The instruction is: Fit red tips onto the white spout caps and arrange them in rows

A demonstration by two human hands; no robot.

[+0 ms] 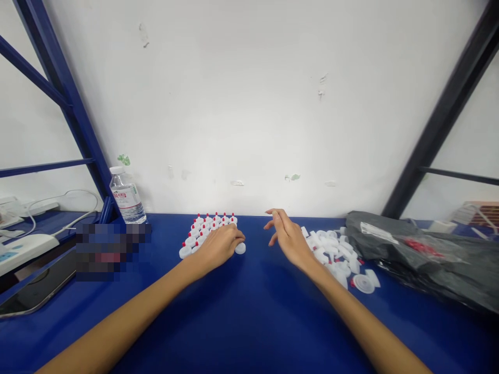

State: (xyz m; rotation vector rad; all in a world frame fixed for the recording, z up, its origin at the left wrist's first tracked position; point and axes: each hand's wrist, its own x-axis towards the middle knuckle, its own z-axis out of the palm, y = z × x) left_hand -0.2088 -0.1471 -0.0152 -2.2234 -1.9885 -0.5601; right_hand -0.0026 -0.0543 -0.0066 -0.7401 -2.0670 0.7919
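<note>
Small white squeeze bottles with red tips (203,229) stand upright in close rows on the blue table. My left hand (219,244) reaches over the right front of these rows, its fingers curled together at the top of one white bottle (240,249). That bottle's tip is hidden by the fingers. To the right, my right hand (287,236) hovers above the table with its fingers apart and nothing in them. Just beyond its wrist lies a loose heap of white bottles and plastic parts (331,249), some with red bits showing.
A dark grey plastic bag (421,259) lies right of the heap. At the left stand a water bottle (128,197) and a phone (42,285), beside a white power strip (27,249) with cables. Metal frame posts (66,104) rise at both sides before the white wall.
</note>
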